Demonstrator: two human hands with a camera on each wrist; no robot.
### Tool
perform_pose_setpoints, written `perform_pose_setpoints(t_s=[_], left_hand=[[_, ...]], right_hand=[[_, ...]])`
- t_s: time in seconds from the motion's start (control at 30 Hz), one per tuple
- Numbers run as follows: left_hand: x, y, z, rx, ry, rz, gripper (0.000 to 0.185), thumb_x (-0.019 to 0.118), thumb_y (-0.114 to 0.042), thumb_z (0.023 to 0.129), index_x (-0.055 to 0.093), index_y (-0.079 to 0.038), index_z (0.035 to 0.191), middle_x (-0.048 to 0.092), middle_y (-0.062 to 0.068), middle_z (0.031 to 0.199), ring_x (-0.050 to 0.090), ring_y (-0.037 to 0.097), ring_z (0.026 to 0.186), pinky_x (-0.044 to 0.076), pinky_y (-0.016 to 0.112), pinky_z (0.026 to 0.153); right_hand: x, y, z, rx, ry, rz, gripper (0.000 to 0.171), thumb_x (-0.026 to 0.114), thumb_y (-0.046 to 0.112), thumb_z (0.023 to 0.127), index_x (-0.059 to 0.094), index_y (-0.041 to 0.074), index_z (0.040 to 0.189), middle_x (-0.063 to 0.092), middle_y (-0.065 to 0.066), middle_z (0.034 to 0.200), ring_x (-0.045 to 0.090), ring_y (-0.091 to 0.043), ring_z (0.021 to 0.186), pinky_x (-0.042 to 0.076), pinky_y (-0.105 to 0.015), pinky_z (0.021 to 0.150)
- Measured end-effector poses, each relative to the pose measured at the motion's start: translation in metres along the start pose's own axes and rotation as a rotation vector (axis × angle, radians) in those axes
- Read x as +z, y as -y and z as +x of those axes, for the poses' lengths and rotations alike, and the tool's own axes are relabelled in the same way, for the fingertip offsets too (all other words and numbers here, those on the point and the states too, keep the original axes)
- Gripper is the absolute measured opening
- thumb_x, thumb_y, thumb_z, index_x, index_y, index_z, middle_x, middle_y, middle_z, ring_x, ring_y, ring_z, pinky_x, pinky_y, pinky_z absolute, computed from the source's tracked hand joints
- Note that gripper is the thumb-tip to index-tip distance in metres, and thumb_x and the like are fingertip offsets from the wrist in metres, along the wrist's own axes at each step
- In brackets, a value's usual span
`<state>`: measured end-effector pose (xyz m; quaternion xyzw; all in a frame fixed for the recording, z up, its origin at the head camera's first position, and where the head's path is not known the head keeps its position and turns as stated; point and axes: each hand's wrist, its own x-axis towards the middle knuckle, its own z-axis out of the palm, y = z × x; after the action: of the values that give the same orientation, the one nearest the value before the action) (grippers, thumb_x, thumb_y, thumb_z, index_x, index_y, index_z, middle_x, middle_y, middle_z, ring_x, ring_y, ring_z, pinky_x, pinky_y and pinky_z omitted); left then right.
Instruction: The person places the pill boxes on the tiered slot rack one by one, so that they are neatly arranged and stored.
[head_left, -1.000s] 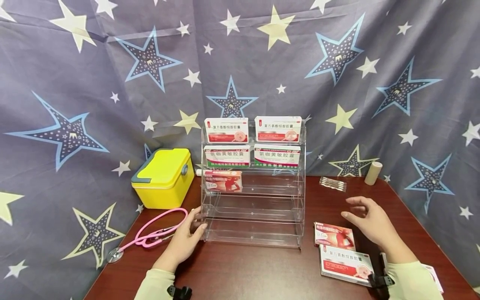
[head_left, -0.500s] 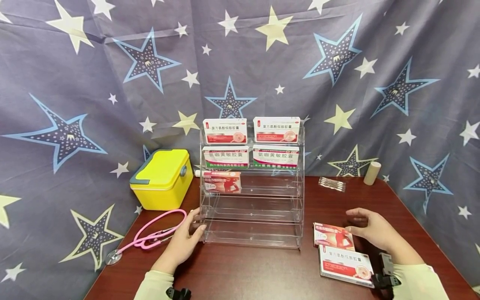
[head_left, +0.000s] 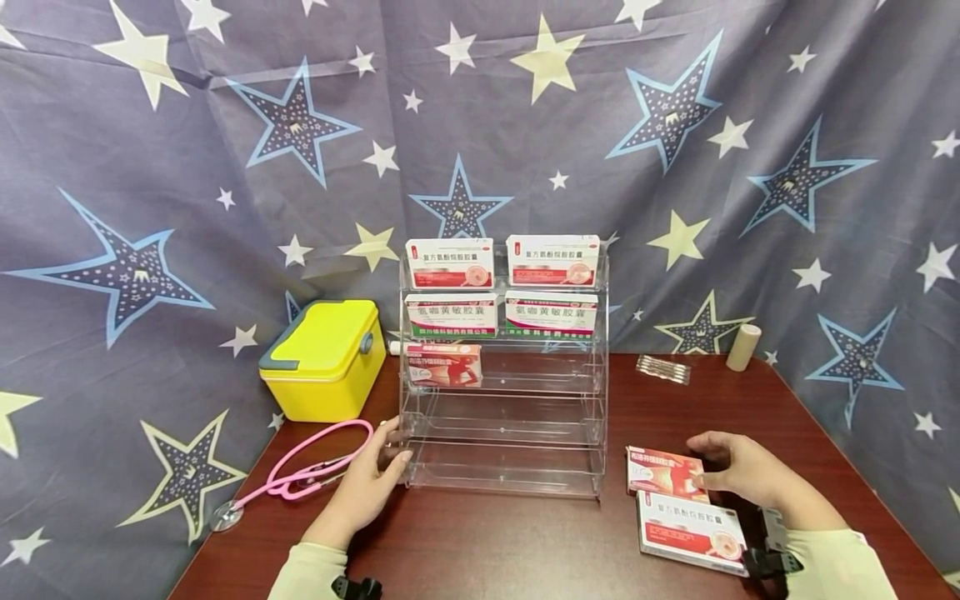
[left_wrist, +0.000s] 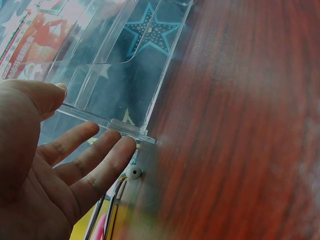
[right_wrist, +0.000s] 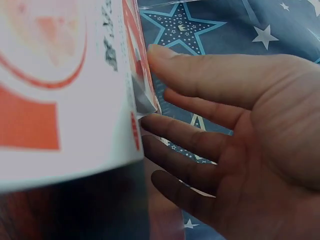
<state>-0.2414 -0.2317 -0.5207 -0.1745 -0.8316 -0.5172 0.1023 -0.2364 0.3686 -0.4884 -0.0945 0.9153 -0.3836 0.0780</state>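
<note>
A clear tiered display rack (head_left: 504, 481) stands mid-table. Beside its left panel is my left hand (head_left: 363, 487), thumb towards the front edge and fairly straight fingers along the panel, touching it in the left wrist view. On the right, my right hand (head_left: 750, 475) is at the right end of a red medicine box (head_left: 663, 473) lying flat. In the right wrist view, the thumb and extended fingers come up to the box's edge; a firm grip does not show. A white-and-red medicine box (head_left: 690, 531) lies just in front of the red one.
White medicine boxes (head_left: 450, 264) fill the rack's two top tiers, and one red box (head_left: 444, 367) is on the third. A yellow case (head_left: 324, 362) and pink stethoscope (head_left: 288, 479) lie left. Behind right are a packet of cotton swabs (head_left: 663, 368) and a beige roll (head_left: 744, 347).
My right hand has come down and closer to the red medicine box, its thumb now at the box's right end. The left hand stays at the rack's side.
</note>
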Motion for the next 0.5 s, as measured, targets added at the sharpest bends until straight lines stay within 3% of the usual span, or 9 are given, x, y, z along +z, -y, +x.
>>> perform_pose_setpoints(t_s=[0.2,0.5], left_hand=[[-0.0011,0.002,-0.0004,0.016,0.003,0.01,0.057,0.068,-0.013,0.103,0.045,-0.015,0.156,0.062,0.016,0.136,0.068,0.033,0.115,0.059,0.034,0.085],[0.0001,0.0035,0.0004,-0.016,0.007,0.011,0.058,0.069,-0.014,0.103,0.045,-0.018,0.156,0.062,0.014,0.135,0.067,0.031,0.115,0.059,0.03,0.084]], right_hand=[[0.0005,-0.0008,0.0,0.004,0.023,-0.008,0.058,0.089,0.011,0.083,0.064,-0.009,0.131,0.068,-0.022,0.124,0.067,-0.035,0.108,0.057,-0.05,0.089],[0.0008,0.0004,-0.0003,0.009,0.048,0.034,0.053,0.086,0.004,0.083,0.064,-0.012,0.128,0.072,-0.012,0.11,0.067,-0.025,0.095,0.057,-0.032,0.075]])
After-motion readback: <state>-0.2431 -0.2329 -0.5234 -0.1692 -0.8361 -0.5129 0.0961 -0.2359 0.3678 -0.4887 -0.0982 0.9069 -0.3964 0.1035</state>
